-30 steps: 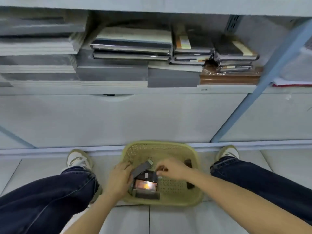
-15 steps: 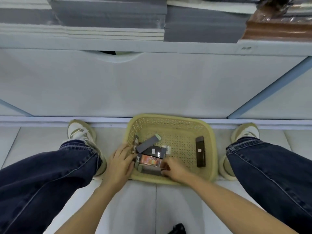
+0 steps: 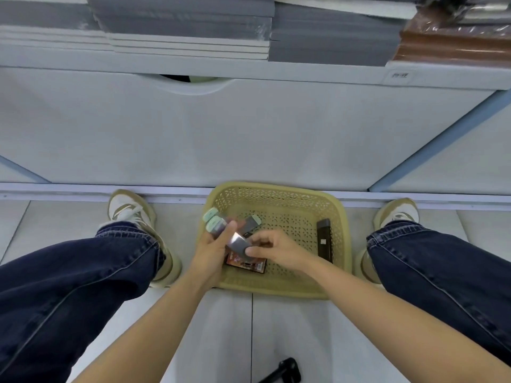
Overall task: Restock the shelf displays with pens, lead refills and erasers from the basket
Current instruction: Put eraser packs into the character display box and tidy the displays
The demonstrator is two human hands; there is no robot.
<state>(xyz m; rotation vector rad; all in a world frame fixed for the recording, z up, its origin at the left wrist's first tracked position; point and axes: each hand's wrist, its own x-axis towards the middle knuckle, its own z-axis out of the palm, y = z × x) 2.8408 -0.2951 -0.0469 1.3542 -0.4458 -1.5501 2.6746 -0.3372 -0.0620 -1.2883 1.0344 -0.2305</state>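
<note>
A yellow plastic basket (image 3: 279,194) sits on the floor between my feet, against the shelf base. My left hand (image 3: 211,248) grips two grey packs with mint-green caps (image 3: 215,221) above the basket's left side. My right hand (image 3: 273,248) pinches another grey pack (image 3: 238,244) right beside the left hand. In the basket lie a red-orange printed pack (image 3: 246,265), a further mint-capped grey pack (image 3: 253,221) and a long black pack (image 3: 324,240) at the right.
A white shelf base panel (image 3: 249,134) rises just behind the basket. The shelf above holds stacks of grey notebooks (image 3: 188,23) and a brown wrapped stack (image 3: 453,42). My legs and shoes flank the basket. A black object (image 3: 284,373) lies on the floor tiles near me.
Both hands have lifted from the basket's bottom with packs: the left now holds two mint-capped packs, the right has picked up a grey one. The camera has tilted down.
</note>
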